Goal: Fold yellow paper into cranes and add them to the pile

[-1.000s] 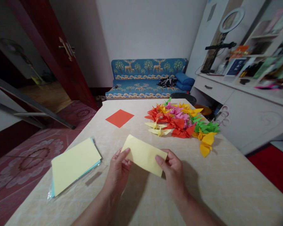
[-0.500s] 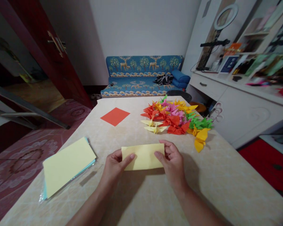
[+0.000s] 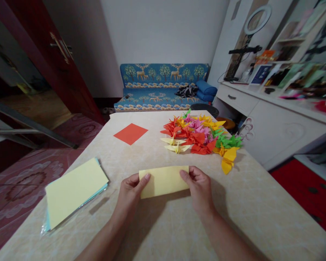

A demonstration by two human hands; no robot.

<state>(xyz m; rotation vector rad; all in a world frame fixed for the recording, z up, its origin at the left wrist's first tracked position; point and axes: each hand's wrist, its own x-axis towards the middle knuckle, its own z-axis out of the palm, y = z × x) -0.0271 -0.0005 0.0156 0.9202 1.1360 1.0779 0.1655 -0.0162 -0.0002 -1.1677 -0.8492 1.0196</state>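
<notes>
1. One room with a pale wall [image 3: 160, 29], a patterned red floor [image 3: 29, 188], a dark red door [image 3: 49, 65] ajar at left, a blue deer-patterned sofa [image 3: 163, 92] at the back, a white cabinet [image 3: 285, 123] at right.
2. Below, a cream tabletop [image 3: 247, 214], faintly patterned; left edge slanting close past the paper stack [image 3: 77, 194], right edge well apart from the right hand [image 3: 199, 185]; open room on that side and in front of both forearms.
3. Beyond and to the right, a heap of folded cranes [image 3: 203, 148] in red, pink, orange, green and pale yellow.
4. At left, that same stack: pale yellow on top, light blue showing beneath, clear plastic around the edges.
5. Farther back, a red sheet [image 3: 130, 133], flat, one corner pointing nearer.
6. Above the near tabletop, at centre, the yellow paper [image 3: 165, 183]: a plain, pale, long rectangle, lower edge rising slightly rightward, shadow below.
7. Pinched at its ends by the left hand [image 3: 132, 186] and the right; thumbs across the front, other fingers mostly hidden behind.
</notes>
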